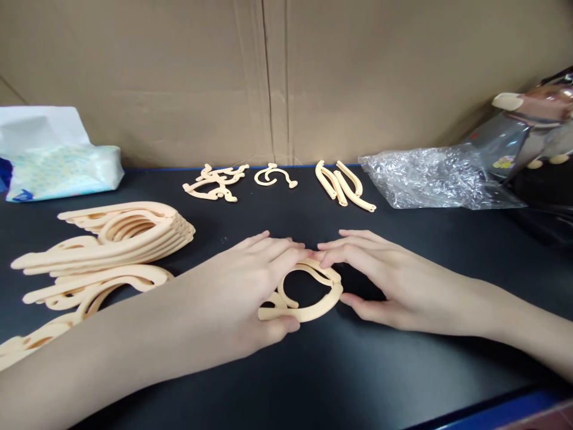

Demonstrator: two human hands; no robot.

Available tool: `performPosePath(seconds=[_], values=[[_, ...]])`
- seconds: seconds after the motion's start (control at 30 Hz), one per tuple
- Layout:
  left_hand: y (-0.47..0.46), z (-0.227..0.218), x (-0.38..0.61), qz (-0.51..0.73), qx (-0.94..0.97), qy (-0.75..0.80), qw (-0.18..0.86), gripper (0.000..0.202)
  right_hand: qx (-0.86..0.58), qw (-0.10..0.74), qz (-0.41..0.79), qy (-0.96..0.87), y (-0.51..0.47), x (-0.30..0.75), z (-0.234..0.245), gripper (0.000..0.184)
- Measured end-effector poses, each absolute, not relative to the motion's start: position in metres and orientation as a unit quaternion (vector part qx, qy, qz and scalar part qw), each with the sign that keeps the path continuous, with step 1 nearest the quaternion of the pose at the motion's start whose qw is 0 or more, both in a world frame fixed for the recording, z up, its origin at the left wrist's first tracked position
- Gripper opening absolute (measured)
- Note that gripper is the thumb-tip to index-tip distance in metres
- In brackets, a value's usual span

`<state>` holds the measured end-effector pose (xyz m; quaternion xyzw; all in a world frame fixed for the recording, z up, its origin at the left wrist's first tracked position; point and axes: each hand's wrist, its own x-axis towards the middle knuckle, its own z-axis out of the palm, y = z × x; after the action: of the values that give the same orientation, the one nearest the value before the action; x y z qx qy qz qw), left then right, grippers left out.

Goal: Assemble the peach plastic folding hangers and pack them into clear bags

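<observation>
Gently steady the cream folding hanger [317,312] with the left hand [253,283] clamped over its left side, aligning the joint [335,283] between the right hand's [380,278] pinching thumb and fingers.

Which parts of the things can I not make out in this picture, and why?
Head view: the left end of the cream folding hanger, covered by the left hand.
Head view: parts of the lower folded hangers, hidden behind the left forearm.
Head view: the rest of the brown-and-cream object, cut off by the right edge.
Head view: the yellow print, too small and blurred to read.
</observation>
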<state>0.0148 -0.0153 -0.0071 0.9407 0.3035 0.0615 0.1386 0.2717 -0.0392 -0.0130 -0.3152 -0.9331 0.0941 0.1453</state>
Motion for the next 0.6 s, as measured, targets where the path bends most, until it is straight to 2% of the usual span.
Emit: performPosePath(seconds=[0.13, 0.23, 0.37, 0.6], values=[[-0.016, 0.001, 0.016, 0.001, 0.93, 0.343, 0.131, 0.072, -0.317, 0.184, 0.123, -0.922, -0.035, 0.273, -0.018, 0.029], [-0.025, 0.007, 0.023, -0.005, 0.936, 0.339, 0.091, 0.065, -0.328, 0.212, 0.114, -0.914, -0.034, 0.272, -0.017, 0.03], [-0.045, 0.01, 0.035, 0.031, 0.936, 0.351, -0.002, 0.056, -0.334, 0.239, 0.092, -0.907, -0.034, 0.273, -0.013, 0.025], [-0.077, -0.002, 0.005, 0.106, 0.928, 0.348, -0.084, 0.069, -0.32, 0.232, 0.061, -0.916, -0.036, 0.274, -0.012, 0.022]])
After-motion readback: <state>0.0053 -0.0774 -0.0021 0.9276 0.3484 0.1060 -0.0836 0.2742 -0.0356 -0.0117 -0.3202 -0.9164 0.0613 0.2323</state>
